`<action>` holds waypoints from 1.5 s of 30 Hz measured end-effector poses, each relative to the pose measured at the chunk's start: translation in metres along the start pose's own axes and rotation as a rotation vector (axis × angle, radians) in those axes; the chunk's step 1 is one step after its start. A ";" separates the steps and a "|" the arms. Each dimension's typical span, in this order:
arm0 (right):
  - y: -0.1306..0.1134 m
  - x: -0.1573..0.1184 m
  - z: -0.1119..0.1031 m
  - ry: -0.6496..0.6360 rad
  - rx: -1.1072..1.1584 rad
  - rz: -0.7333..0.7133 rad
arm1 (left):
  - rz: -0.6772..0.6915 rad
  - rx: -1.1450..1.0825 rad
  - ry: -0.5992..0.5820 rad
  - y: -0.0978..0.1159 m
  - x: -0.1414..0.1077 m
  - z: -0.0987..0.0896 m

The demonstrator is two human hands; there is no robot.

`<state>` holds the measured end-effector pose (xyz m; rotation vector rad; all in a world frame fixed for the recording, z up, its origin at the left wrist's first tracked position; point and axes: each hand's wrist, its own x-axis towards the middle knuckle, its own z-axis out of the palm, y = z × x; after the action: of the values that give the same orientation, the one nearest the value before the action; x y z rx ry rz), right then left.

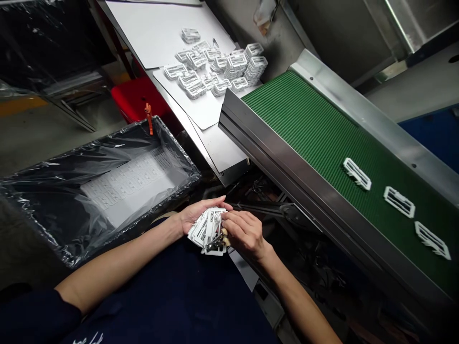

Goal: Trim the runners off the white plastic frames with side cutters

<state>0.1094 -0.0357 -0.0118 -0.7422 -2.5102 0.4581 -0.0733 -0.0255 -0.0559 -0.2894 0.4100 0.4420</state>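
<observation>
In front of my body, my left hand grips a fanned stack of white plastic frames, its thumb and fingers along the far edge. My right hand is closed at the stack's right side, fingers curled. A small dark metal tool with a tan part sticks out below those fingers across the lower frames; its exact kind is hard to make out. The right fingertips are partly hidden against the stack.
A green conveyor belt with several loose white frames runs along the right. Stacked frames stand on a white-covered table. At left, a bin lined with black plastic holds flat rows of frames. An orange clip sits on its rim.
</observation>
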 end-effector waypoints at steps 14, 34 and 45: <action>-0.010 -0.003 0.011 -0.043 -0.023 0.157 | 0.095 0.018 0.065 -0.004 0.000 -0.007; -0.017 -0.008 0.012 -0.317 0.025 0.256 | 0.112 0.003 0.124 -0.006 0.001 -0.015; -0.031 0.006 0.014 -0.431 0.398 0.632 | 0.112 0.048 0.147 -0.022 0.002 -0.016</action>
<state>0.0845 -0.0595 -0.0081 -1.3777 -2.3710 1.4179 -0.0663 -0.0492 -0.0673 -0.2538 0.5820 0.5213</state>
